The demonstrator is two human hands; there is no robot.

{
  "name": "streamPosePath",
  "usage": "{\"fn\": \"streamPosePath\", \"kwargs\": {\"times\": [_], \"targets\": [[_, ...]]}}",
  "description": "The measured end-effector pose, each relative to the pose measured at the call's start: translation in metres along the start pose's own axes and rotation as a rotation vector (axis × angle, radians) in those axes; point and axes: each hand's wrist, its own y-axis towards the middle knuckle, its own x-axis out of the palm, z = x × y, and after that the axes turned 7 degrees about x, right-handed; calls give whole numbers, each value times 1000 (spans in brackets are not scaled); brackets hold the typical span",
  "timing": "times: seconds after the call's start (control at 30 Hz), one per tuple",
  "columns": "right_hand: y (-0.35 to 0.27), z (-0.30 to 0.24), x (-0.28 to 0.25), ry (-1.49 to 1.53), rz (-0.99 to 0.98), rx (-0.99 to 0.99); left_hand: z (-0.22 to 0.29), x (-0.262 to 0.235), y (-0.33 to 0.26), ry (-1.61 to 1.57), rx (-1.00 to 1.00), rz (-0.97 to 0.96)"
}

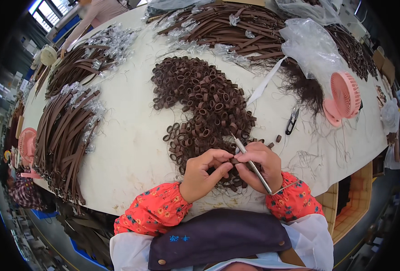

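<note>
In front of my body, both hands meet at the near edge of a heap of small dark-brown strap loops (213,97). My left hand (202,174) pinches one small brown loop (234,161) between thumb and fingers. From the other side, the fingertips of my right hand (265,165) touch the same loop. A slim silver pen-shaped tool (253,166) with a thin pointed tip lies across my right hand, gripped in it. Its tip points up and away over the heap. The loop is mostly hidden by my fingertips.
Bundles of brown straps (64,135) lie at left, more straps (249,31) at the back. Right of the heap are black thread snips (292,121), a tangle of dark threads (304,88), a pink fan (344,97) and a clear plastic bag (310,45). Another person's arm (80,29) reaches in at far left.
</note>
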Motion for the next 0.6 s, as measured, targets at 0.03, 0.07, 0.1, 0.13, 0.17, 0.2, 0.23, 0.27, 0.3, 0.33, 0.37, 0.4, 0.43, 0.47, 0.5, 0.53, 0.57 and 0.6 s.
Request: {"fn": "streamPosePath", "kwargs": {"times": [0.03, 0.07, 0.1, 0.13, 0.17, 0.2, 0.23, 0.27, 0.3, 0.33, 0.37, 0.4, 0.43, 0.47, 0.5, 0.53, 0.57, 0.6], "targets": [[0, 0, 0, 3, -4, 0, 0, -3, 1, 7, 10, 3], [1, 0, 0, 5, -7, 1, 1, -4, 1, 5, -24, -5], [0, 0, 0, 1, -10, 6, 3, -6, 1, 3, -57, -14], [0, 0, 0, -2, -10, 12, 5, -7, 1, 5, -91, -25], [0, 1, 1, -5, -10, 19, 7, -7, 1, 20, -92, -22], [0, 1, 1, -5, -10, 19, 8, -7, 1, 35, -94, -18], [0, 1, 1, -5, -9, 18, 10, -7, 1, 51, -95, -16], [0, 1, 1, -5, -8, 17, 11, -7, 1, 98, -76, -22], [0, 1, 1, -13, -9, 15, 12, -7, 1, 143, -57, -29], [1, 1, 2, -20, -9, 11, 12, -8, 0, 191, -38, -35], [1, 1, 2, -27, -10, 8, 10, -8, 0, 266, 54, -31], [1, 1, 3, -36, -10, 0, 6, -8, -1, 341, 145, -28], [2, 2, 3, -46, -10, -8, 4, -8, 0, 414, 238, -25], [2, 2, 3, -56, -11, -16, 4, -7, 1, 505, 346, -24], [1, 2, 3, -61, -15, -7, 4, -7, 4, 596, 454, -23], [1, 1, 3, -66, -20, 2, 5, -7, 6, 686, 562, -20], [1, 1, 4, -71, -25, 10, 6, -7, 7, 704, 567, -13], [0, 1, 5, -70, -29, 22, 7, -6, 7, 721, 571, -7]]}}
